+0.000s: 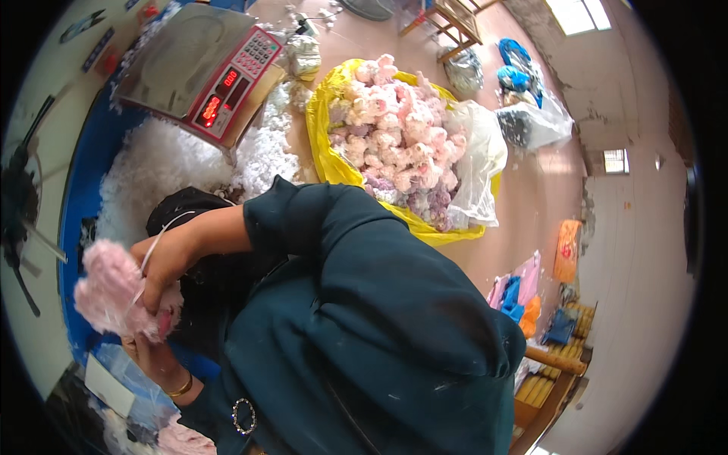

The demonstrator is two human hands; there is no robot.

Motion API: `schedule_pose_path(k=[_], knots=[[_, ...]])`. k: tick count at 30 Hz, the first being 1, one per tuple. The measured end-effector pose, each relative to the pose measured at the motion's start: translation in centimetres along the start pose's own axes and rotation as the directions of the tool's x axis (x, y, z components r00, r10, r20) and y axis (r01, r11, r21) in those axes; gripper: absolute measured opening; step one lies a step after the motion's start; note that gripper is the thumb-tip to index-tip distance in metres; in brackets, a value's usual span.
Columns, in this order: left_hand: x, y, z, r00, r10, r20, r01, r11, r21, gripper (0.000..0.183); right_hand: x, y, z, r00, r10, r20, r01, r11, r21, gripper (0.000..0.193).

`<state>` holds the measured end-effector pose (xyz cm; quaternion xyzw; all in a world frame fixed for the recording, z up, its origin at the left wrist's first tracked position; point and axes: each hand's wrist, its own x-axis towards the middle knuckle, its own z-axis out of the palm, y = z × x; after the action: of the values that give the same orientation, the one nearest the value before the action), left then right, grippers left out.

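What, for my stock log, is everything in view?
Plush: 1, pink, left, held
Cord: 1, white, by the plush
Scale: 1, red and silver, upper left
Fluff: one heap, white, beside the scale
Sack: 1, yellow, upper centre
Plush pieces: many, pink and mauve, in the sack
Clear bag: 1, whitish, at the sack's right
Other bags: several, blue and clear, upper right
Seats: 2 apparently, brown, top, lower right
Clutter: uncounted, mixed, lower right
Windows: 2, white, upper right
Device: 1, black, far left, unclear
Bangle: 1, gold, left wrist
Clothing: 1, dark green, centre
Left hand: 1, bare, touching the plush
Right hand: 1, bare, gripping the plush
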<state>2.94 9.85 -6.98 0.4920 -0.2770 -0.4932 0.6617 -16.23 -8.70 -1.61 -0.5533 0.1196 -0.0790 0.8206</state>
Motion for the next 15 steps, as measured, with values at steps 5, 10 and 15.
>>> schedule_pose_path(k=[5, 10, 15], knots=[[0.6, 0.6, 1.5, 0.995, -0.086, -0.049, 0.090, 0.992, 0.084, 0.053, 0.6, -1.2, 1.2, 0.965, 0.170, -0.201, -0.207, 0.962, -0.179, 0.041], [1.4, 0.5, 0.9, 0.984, 0.097, 0.149, -0.097, 0.995, -0.005, 0.051, 0.7, -1.6, 0.0, 0.960, 0.200, 0.196, -0.205, 0.979, 0.003, 0.037], [2.5, 1.1, 2.8, 0.946, 0.289, -0.149, -0.224, 0.911, 0.346, 0.031, 2.0, -4.3, -1.7, 0.981, 0.145, 0.130, -0.096, 0.942, -0.321, 0.029]])
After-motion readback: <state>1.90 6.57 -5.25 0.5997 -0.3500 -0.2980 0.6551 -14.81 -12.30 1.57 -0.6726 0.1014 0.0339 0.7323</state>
